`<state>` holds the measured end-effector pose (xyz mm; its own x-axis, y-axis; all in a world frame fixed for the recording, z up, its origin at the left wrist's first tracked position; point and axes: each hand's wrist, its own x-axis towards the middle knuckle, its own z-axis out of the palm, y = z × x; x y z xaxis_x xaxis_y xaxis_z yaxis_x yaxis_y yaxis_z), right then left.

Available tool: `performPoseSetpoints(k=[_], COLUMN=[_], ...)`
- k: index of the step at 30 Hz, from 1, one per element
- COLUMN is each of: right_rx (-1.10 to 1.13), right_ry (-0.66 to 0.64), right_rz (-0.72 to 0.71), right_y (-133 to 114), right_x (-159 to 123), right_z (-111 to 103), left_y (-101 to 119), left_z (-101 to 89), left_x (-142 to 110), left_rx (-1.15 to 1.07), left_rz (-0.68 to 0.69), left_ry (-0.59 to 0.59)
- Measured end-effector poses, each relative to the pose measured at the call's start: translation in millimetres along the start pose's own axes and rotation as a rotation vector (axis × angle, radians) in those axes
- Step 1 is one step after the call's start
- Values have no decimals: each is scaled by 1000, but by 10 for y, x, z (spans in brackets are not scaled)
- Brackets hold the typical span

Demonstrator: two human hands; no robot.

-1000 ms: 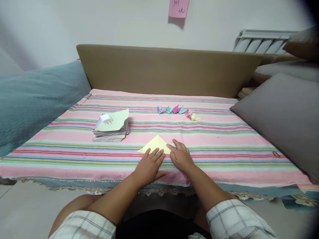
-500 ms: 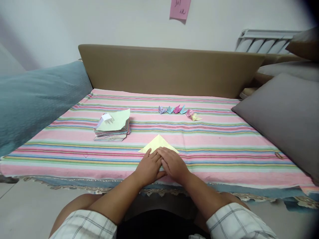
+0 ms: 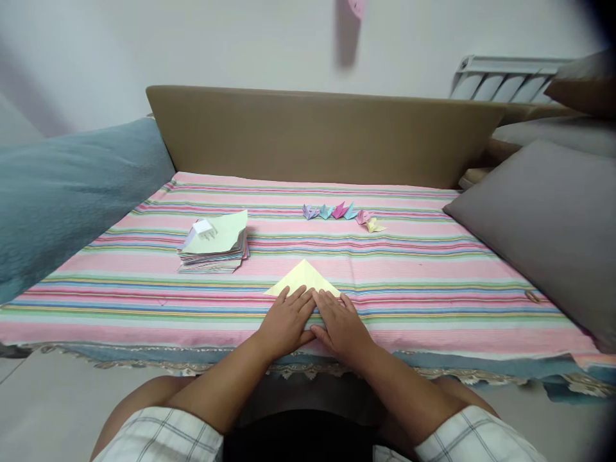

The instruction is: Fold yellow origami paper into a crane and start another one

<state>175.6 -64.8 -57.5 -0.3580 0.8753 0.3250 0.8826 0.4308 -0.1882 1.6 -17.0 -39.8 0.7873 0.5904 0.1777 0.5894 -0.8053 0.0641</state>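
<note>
A pale yellow sheet of paper [image 3: 303, 276], folded into a triangle, lies on the striped cloth [image 3: 409, 269] with its point facing away from me. My left hand [image 3: 287, 321] rests flat, its fingertips on the near edge of the paper. Beside it, my right hand [image 3: 342, 324] also lies flat, fingers stretched, pressing near the right part of that edge. The two hands almost meet at the index fingers and thumbs. Part of the paper's near edge is hidden under the fingers.
To the left stands a stack of coloured paper [image 3: 214, 247] with a white plug adapter [image 3: 205, 228] on top. Several small folded paper figures [image 3: 339, 210] sit in a row farther back. A grey cushion [image 3: 539, 237] borders the right side, a blue-covered armrest [image 3: 86, 192] the left.
My right hand has come off my left hand's fingers and shifted right along the paper's near edge. The left hand stays on the paper. The view has tilted slightly.
</note>
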Motion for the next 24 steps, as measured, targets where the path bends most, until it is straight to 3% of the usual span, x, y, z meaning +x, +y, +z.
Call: performPoseSetpoints(k=[10,15,19,24], right_rx=[-15,-8,205,324], right_ry=[-46,-78,41,136], right_rz=[241,423,567,500], right_y=[74,276,489,580], right_x=[3,-9,-28,2], right_z=[-237,-382,-351,-204], left_y=[-16,-21,-28,-27], left_z=[32,32,37,30], left_x=[4,5,6,6], left_rx=[30,32,30,31], left_rz=[0,7,8,7], left_ry=[13,19,23,1])
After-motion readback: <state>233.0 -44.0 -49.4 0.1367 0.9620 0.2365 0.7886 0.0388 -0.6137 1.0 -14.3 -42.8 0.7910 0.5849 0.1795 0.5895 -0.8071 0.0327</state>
